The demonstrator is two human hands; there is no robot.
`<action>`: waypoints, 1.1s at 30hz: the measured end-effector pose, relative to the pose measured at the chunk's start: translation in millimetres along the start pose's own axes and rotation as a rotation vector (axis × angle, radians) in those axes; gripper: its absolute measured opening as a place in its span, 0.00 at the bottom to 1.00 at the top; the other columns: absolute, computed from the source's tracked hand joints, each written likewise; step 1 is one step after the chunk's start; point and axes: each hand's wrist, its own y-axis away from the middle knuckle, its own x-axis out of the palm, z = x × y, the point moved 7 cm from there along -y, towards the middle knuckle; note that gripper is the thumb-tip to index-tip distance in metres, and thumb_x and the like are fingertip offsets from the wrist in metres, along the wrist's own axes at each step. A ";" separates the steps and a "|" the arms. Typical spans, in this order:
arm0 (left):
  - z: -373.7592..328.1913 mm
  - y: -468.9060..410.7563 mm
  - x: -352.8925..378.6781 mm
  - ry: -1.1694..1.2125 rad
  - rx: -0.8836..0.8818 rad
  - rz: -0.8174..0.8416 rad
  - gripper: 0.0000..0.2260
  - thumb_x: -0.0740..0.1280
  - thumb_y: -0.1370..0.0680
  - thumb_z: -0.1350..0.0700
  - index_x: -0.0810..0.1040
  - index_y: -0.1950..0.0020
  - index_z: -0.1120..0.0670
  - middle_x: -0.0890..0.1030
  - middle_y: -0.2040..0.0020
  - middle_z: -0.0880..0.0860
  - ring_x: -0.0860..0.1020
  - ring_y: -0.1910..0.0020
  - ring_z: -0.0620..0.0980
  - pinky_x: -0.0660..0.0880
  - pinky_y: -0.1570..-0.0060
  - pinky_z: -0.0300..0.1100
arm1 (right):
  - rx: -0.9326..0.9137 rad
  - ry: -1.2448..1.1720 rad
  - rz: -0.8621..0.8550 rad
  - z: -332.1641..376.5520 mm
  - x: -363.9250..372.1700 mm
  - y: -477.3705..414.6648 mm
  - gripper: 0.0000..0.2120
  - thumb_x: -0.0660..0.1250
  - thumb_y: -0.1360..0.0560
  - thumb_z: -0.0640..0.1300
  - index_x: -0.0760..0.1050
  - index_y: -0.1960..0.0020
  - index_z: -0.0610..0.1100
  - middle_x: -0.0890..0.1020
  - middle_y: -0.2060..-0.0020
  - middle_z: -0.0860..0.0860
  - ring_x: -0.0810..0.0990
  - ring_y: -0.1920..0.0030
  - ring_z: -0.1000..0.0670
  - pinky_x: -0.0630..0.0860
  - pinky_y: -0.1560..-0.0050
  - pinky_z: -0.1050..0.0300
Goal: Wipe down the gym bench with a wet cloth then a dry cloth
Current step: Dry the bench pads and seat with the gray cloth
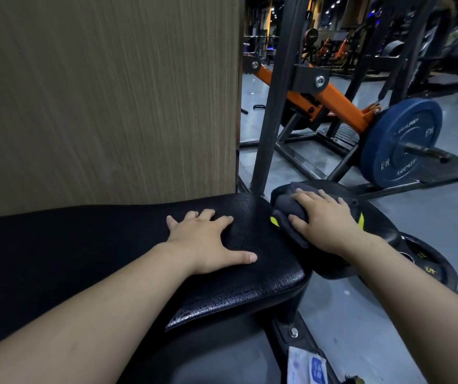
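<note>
Nearest: white-and-blue packet (309, 368) down by the frame base, could be wipes, label unreadable. Desk (97, 259) = the black padded gym bench, textured vinyl, firm, slightly glossy at the end nearest the cloth, so maybe damp, can't confirm. Left grip (208, 239) is flat on the pad, fingers spread, holding nothing, just bracing. Right grip (324, 220) sits palm down on the dark grey cloth (286, 206), fingers fairly straight over the top, thumb along its side; pressing, no pinch that I can see. The cloth is bunched on a black weight plate (380, 225) just off the end of the desk, not on the pad. Wet or dry: can't tell. It's soft, light and floppy, so gather a thick fold in the palm; wet vinyl will likely be slick. Farther off: wood panel (97, 92), blue plate (399, 142).
</note>
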 end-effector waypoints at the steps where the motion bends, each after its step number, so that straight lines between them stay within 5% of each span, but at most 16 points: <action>1: 0.7 0.7 0.5 0.008 0.005 -0.012 0.48 0.57 0.38 0.18 0.56 0.22 0.37 0.55 0.19 0.49 0.52 0.21 0.55 0.46 0.28 0.70 | -0.024 -0.006 -0.002 -2.7 -2.3 13.5 0.25 0.58 0.21 0.59 0.62 0.25 0.55 0.62 0.22 0.57 0.57 0.22 0.42 0.55 0.26 0.36; 9: 11.6 18.2 -7.6 0.145 0.077 -0.132 0.39 0.56 0.30 0.23 0.60 0.23 0.40 0.59 0.21 0.48 0.56 0.22 0.50 0.39 0.28 0.70 | -0.096 -0.379 -0.030 10.4 -21.1 79.3 0.21 0.64 0.21 0.54 0.70 0.28 0.58 0.73 0.30 0.57 0.56 0.22 0.57 0.46 0.23 0.51; 13: 34.2 33.2 -7.9 0.199 0.071 -0.134 0.35 0.56 0.28 0.25 0.64 0.25 0.40 0.63 0.23 0.43 0.57 0.23 0.46 0.44 0.27 0.69 | -0.353 -0.536 0.182 77.3 -11.2 85.2 0.22 0.62 0.29 0.53 0.73 0.35 0.64 0.69 0.31 0.70 0.52 0.24 0.67 0.39 0.22 0.53; 17: 59.7 47.7 -7.0 0.107 0.062 -0.106 0.36 0.55 0.28 0.25 0.62 0.24 0.39 0.61 0.22 0.44 0.54 0.22 0.46 0.44 0.27 0.68 | -0.389 -0.357 0.319 106.2 -19.5 78.1 0.25 0.59 0.30 0.53 0.71 0.33 0.63 0.59 0.23 0.65 0.42 0.21 0.58 0.32 0.24 0.41; 21: 78.8 55.6 -5.3 0.052 0.021 -0.096 0.42 0.50 0.33 0.20 0.56 0.22 0.37 0.56 0.20 0.45 0.50 0.20 0.49 0.43 0.26 0.67 | -0.055 -0.241 0.295 104.8 -11.2 85.1 0.29 0.53 0.22 0.65 0.55 0.23 0.63 0.45 0.19 0.52 0.38 0.21 0.43 0.37 0.24 0.36; 23: 82.4 55.3 -1.2 0.034 -0.003 -0.057 0.45 0.50 0.36 0.18 0.52 0.22 0.35 0.52 0.19 0.45 0.49 0.20 0.50 0.43 0.26 0.68 | 0.009 -0.146 0.227 111.3 1.6 92.9 0.39 0.45 0.28 0.75 0.47 0.20 0.61 0.44 0.19 0.51 0.39 0.21 0.41 0.39 0.25 0.34; 26: 82.6 51.4 7.0 0.008 -0.024 0.040 0.47 0.52 0.37 0.18 0.47 0.22 0.33 0.47 0.19 0.43 0.46 0.20 0.51 0.45 0.26 0.68 | -0.017 0.005 0.109 118.5 12.2 87.2 0.46 0.36 0.36 0.75 0.44 0.20 0.61 0.45 0.19 0.49 0.41 0.21 0.40 0.40 0.27 0.30; 33: 85.0 45.6 14.1 0.021 -0.031 0.019 0.47 0.53 0.38 0.17 0.48 0.22 0.33 0.47 0.19 0.43 0.46 0.20 0.51 0.50 0.26 0.66 | -0.120 0.005 0.124 120.3 24.6 30.8 0.39 0.44 0.29 0.74 0.46 0.21 0.62 0.49 0.19 0.51 0.44 0.20 0.42 0.42 0.26 0.29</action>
